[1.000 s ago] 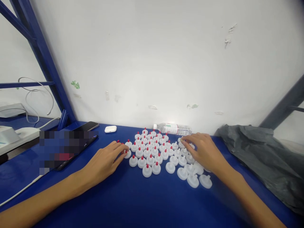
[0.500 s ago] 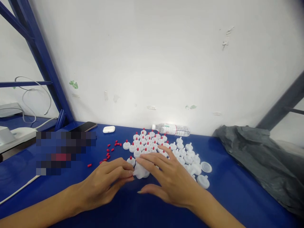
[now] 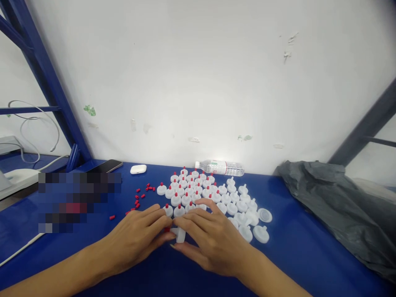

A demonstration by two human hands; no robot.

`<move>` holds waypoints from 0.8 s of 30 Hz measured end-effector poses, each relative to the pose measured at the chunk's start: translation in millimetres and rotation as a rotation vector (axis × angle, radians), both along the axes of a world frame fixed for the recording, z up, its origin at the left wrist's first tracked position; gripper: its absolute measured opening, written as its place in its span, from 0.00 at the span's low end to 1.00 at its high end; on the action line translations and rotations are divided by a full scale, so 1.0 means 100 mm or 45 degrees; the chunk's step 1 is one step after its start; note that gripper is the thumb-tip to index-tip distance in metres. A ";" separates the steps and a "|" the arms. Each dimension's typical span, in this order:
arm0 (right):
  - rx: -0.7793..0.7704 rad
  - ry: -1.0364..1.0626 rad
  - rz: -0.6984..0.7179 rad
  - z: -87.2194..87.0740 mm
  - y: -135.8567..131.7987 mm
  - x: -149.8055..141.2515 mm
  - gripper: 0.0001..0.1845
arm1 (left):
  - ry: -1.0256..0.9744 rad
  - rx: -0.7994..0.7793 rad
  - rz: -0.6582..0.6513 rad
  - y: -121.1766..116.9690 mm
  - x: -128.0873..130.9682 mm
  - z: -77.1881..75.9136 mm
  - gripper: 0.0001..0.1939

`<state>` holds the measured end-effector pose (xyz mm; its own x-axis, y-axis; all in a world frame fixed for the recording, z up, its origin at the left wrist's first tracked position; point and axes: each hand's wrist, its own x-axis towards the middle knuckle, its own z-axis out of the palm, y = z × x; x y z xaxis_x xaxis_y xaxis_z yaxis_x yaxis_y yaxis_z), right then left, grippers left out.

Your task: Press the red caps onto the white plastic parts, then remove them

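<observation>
My left hand (image 3: 140,231) is closed, its fingertips pinching a small red cap (image 3: 167,229) that mostly hides behind them. Facing it, my right hand (image 3: 210,237) grips a white nozzle lid (image 3: 180,236) between thumb and fingers. The lid is turned on its side, its nozzle pointing left at the red cap; whether the two touch I cannot tell. Just beyond my hands stand several white lids with red caps on their nozzles (image 3: 179,211). Bare white nozzle lids (image 3: 245,232) lie in a cluster to the right. Loose red caps (image 3: 137,203) are scattered on the left.
A clear water bottle (image 3: 219,167) lies along the wall, with a white earbud case (image 3: 138,169) left of it. A phone (image 3: 110,166) rests farther left, near a white cable (image 3: 21,248). Dark plastic sheeting (image 3: 324,198) covers the right side of the blue table (image 3: 287,255).
My right hand has closed from a spread pose onto the white lid, turning it on its side. A red cap now shows at my left fingertips. The view has shifted slightly.
</observation>
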<state>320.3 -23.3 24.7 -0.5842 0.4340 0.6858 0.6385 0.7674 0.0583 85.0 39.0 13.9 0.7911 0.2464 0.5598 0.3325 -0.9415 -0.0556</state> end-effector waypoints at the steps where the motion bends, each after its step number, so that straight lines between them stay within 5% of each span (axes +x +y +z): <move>1: 0.011 0.000 0.007 0.00 0.01 0.00 0.13 | 0.005 -0.008 0.006 -0.01 0.00 0.01 0.12; 7: 0.025 -0.007 0.045 0.02 0.01 0.01 0.10 | 0.123 -0.150 -0.087 -0.06 0.03 0.14 0.15; 11: 0.134 -0.032 0.044 0.08 0.00 0.01 0.10 | -0.041 -0.264 -0.192 -0.12 0.06 0.21 0.15; 14: 0.258 -0.058 -0.029 0.12 0.06 0.21 0.10 | -0.181 -0.346 -0.120 -0.08 -0.01 0.20 0.17; 16: 0.299 -0.042 -0.149 0.15 0.13 0.50 0.10 | -0.258 -0.385 0.045 0.03 -0.10 0.18 0.20; 19: 0.238 0.118 -0.587 0.22 0.23 1.04 0.12 | -0.283 -0.349 0.295 0.27 -0.23 0.18 0.22; 21: 0.082 0.263 -0.973 0.26 0.27 1.34 0.12 | -0.253 -0.344 0.373 0.41 -0.26 0.19 0.20; 24: -0.032 0.295 -1.171 0.28 0.31 1.59 0.11 | -0.147 -0.375 0.422 0.52 -0.23 0.17 0.13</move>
<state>478.9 7.2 53.1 0.1432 0.6725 0.7261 0.9870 -0.0426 -0.1552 61.5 91.0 31.4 0.5793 0.6376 0.5079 0.6068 -0.7533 0.2536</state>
